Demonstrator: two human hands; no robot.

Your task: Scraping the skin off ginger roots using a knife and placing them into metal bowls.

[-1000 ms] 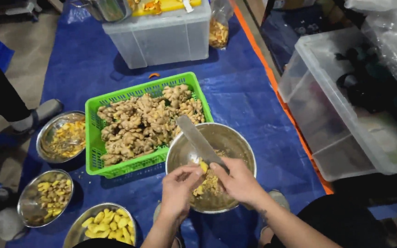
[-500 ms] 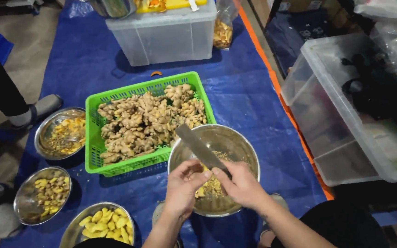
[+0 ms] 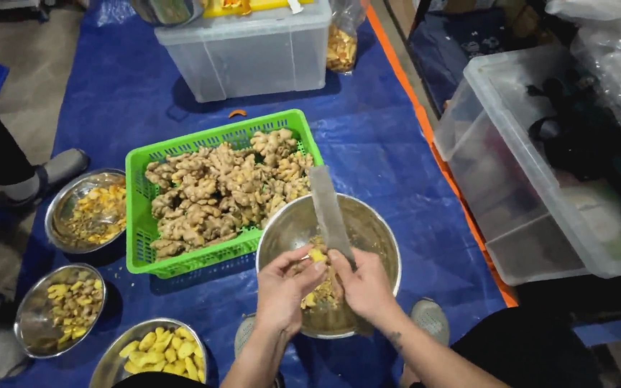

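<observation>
Head view: I see my left hand (image 3: 282,287) pinching a small yellow ginger piece (image 3: 317,255) at its fingertips, over the round steel bowl (image 3: 375,230). My right hand (image 3: 364,284) grips a knife (image 3: 328,212), its flat grey blade angled up and away, just beside the piece. Knobbly tan ginger roots (image 3: 224,187) fill the green plastic lattice basket (image 3: 138,215) to the left.
</observation>
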